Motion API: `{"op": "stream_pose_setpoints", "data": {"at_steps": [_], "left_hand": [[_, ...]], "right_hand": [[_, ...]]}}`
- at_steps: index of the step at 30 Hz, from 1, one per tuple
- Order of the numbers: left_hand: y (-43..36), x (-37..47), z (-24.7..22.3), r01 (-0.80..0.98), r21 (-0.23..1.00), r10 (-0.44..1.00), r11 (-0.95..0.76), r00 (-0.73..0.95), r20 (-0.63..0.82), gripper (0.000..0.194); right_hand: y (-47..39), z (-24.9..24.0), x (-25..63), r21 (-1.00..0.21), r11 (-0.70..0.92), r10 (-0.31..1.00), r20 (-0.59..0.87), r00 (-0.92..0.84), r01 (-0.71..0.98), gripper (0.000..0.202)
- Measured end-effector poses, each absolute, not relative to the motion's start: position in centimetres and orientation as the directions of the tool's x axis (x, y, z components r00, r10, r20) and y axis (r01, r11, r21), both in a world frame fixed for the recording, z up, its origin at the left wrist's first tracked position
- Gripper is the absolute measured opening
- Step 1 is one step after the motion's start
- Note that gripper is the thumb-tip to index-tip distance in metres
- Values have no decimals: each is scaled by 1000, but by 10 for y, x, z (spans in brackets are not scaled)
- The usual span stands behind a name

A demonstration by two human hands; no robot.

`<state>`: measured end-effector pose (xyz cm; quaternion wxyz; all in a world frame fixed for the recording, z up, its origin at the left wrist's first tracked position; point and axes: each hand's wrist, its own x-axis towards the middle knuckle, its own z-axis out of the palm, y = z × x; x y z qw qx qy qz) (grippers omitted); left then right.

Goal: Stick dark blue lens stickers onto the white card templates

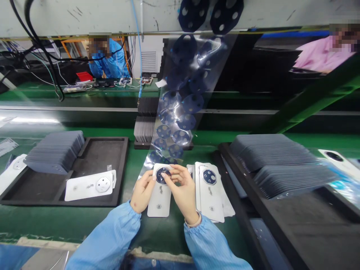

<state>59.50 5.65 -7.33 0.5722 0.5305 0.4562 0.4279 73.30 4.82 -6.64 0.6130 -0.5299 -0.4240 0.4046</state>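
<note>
Far left, a black tray [92, 150] sits on the green table [70, 221]; a stack of grey plates [56, 150] fills its far-left part, and a white back cover [90, 185] lies flat at its near edge. Centre near, the left hand [143, 191] grips the left edge of a white phone cover [159, 198] lying on the table, thumb at its top corner. The right hand [181, 189] rests fingertips pressed on the dark round camera sticker [163, 175] at the cover's top. A clear film strip [182, 108] of dark round stickers runs from there away to the far side. Just right, a pile of finished covers [209, 191] with stickers on. Far right, another black tray [281, 225] carries long rows of grey plates [281, 161].
</note>
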Motion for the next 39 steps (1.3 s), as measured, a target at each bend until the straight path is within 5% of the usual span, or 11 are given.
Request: {"op": "stream_pose_setpoints", "data": {"at_steps": [11,17,22,33,39], "left_hand": [[54,602,-73,-87,990,984,114,150,-100,35],[52,605,-73,-88,991,990,102,110,-92,34],[53,601,-71,-150,983,994,109,16,-108,38],[46,609,-73,-158,961,959,229,205,-194,41],[49,606,-73,-185,945,948,271,222,-229,41]], "right_hand": [[46,-71,730,-986,163,941,168,293,42,32],[39,-76,726,-850,316,842,456,288,422,32],[42,-74,732,-682,348,739,622,260,643,58],[41,-72,733,-952,67,929,169,329,298,28],[44,-69,737,-987,110,957,137,256,115,21]]}}
